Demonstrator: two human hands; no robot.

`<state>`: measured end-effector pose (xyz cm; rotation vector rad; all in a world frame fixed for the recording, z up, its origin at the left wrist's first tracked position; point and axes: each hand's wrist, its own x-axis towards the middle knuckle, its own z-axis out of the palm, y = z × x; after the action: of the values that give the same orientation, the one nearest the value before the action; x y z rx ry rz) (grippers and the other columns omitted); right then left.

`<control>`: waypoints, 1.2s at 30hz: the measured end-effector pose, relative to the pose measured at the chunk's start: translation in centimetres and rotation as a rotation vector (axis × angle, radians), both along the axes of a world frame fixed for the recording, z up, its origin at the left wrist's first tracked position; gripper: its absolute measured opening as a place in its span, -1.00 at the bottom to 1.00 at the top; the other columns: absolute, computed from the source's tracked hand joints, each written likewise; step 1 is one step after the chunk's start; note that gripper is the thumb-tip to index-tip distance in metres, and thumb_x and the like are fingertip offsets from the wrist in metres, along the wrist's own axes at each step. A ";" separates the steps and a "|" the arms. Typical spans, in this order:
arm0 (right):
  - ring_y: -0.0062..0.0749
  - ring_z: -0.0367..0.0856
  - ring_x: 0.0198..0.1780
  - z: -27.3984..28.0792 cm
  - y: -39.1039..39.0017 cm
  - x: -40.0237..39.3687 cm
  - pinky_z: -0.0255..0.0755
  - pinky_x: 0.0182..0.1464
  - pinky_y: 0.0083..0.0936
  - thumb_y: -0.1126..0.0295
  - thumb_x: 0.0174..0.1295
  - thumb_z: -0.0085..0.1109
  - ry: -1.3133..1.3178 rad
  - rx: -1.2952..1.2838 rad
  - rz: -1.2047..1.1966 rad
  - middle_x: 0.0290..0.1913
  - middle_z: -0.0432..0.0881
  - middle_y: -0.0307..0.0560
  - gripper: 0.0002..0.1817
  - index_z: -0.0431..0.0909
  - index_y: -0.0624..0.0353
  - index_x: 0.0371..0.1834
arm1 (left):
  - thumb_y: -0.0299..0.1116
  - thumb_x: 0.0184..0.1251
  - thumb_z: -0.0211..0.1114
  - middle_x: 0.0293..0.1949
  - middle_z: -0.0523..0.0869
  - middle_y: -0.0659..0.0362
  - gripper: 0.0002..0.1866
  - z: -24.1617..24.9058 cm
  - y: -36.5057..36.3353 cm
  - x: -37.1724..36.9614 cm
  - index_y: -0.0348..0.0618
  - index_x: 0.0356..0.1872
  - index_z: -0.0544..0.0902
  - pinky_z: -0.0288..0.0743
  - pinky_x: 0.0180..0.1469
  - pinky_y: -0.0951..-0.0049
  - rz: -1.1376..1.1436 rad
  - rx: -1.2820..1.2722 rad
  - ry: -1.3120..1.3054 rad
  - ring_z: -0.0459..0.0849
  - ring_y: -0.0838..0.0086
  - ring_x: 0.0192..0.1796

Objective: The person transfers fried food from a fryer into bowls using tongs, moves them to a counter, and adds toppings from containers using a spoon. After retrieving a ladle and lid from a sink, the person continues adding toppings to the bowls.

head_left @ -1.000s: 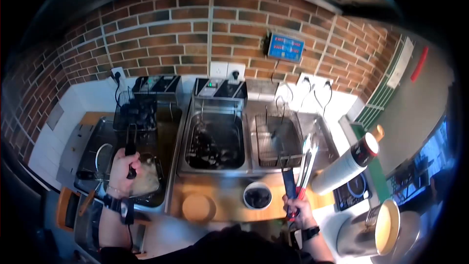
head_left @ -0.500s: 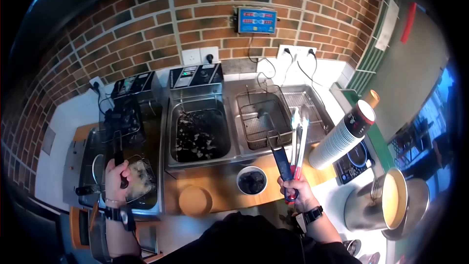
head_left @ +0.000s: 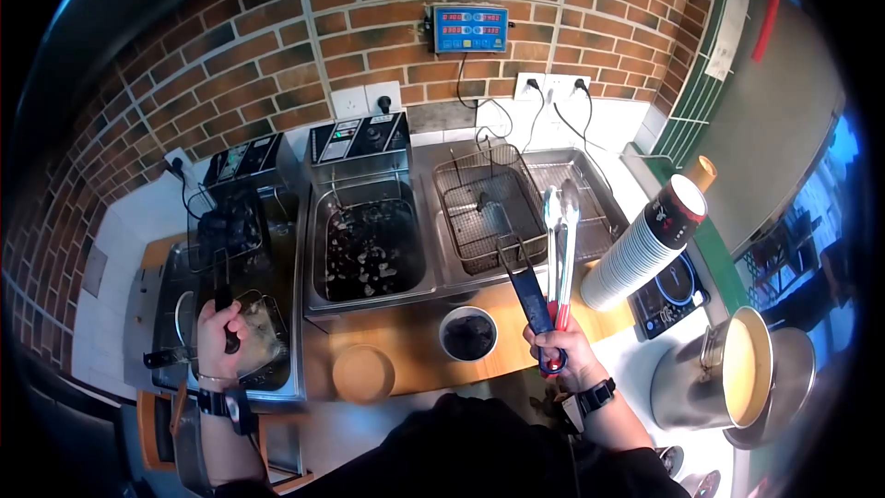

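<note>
My left hand [head_left: 219, 332] is closed round the black handle of a fryer basket [head_left: 226, 232] over the left fryer. What that basket contains looks dark and is hard to make out. Below and right of the hand, a second wire basket [head_left: 263, 337] holds pale food in the oil. My right hand [head_left: 560, 350] grips metal tongs [head_left: 558, 244] with red handles, together with the dark blue handle of a wire fryer basket [head_left: 489, 207]. This basket looks bare inside and sits over the right fryer well. The tongs' tips point away from me.
The middle fryer [head_left: 369, 249] holds dark oil with floating bits. A dark-filled bowl [head_left: 467, 333] and a round wooden lid-like disc [head_left: 363, 373] are on the wooden counter [head_left: 415, 350]. Stacked paper cups [head_left: 636, 258], an induction cooker [head_left: 671, 295] and a large pot [head_left: 714, 378] stand right.
The view has shifted slightly. The wire basket in my right hand appears a little higher over the fryer well. Both hands keep their grips; my left hand has barely moved.
</note>
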<state>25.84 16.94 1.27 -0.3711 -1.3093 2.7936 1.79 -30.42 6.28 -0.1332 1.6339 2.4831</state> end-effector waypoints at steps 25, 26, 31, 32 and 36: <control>-0.73 0.20 -0.76 11.2 1.5 0.4 0.17 -0.63 -0.70 0.60 -0.15 0.17 0.208 0.082 -0.095 -0.46 0.49 -0.03 -0.51 0.35 0.32 -0.04 | -0.52 0.31 0.17 -0.39 0.51 0.28 -0.87 6.8 12.8 6.6 -0.15 -0.17 0.44 0.29 -0.57 0.62 -0.165 0.002 0.190 0.41 0.70 -0.54; -0.74 0.21 -0.77 12.5 1.5 0.3 0.17 -0.64 -0.69 0.60 -0.15 0.16 0.253 0.117 -0.121 -0.47 0.49 -0.03 -0.50 0.35 0.33 -0.03 | -0.51 0.31 0.18 -0.39 0.51 0.29 -0.87 6.2 13.9 6.7 -0.15 -0.17 0.44 0.29 -0.56 0.62 -0.194 -0.062 0.243 0.41 0.70 -0.53; -0.72 0.29 -0.80 16.7 2.3 0.5 0.18 -0.72 -0.65 0.61 -0.12 0.13 0.395 0.112 -0.121 -0.52 0.50 0.00 -0.60 0.33 0.49 -0.14 | -0.55 0.29 0.16 -0.46 0.44 0.21 -0.84 4.8 21.5 9.6 -0.11 -0.26 0.35 0.44 -0.51 0.48 -0.459 0.359 0.114 0.46 0.57 -0.53; -0.72 0.29 -0.80 16.9 2.6 0.5 0.18 -0.72 -0.65 0.61 -0.12 0.13 0.402 0.121 -0.115 -0.52 0.50 0.00 -0.60 0.33 0.49 -0.14 | -0.58 0.27 0.16 -0.46 0.43 0.21 -0.80 5.1 23.0 10.0 -0.10 -0.23 0.31 0.42 -0.54 0.48 -0.514 0.390 -0.034 0.46 0.57 -0.53; -0.69 0.30 -0.80 16.4 3.3 1.3 0.22 -0.72 -0.63 0.63 -0.13 0.13 0.442 0.133 -0.076 -0.52 0.52 0.07 -0.55 0.35 0.52 -0.08 | -0.58 0.21 0.19 -0.56 0.48 0.25 -0.82 3.4 28.6 11.2 -0.10 -0.26 0.38 0.40 -0.59 0.50 -0.570 0.229 -0.040 0.48 0.54 -0.61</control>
<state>27.12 20.22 17.69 0.1887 -1.3228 2.5051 13.00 -1.79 9.68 0.2715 1.1488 2.1727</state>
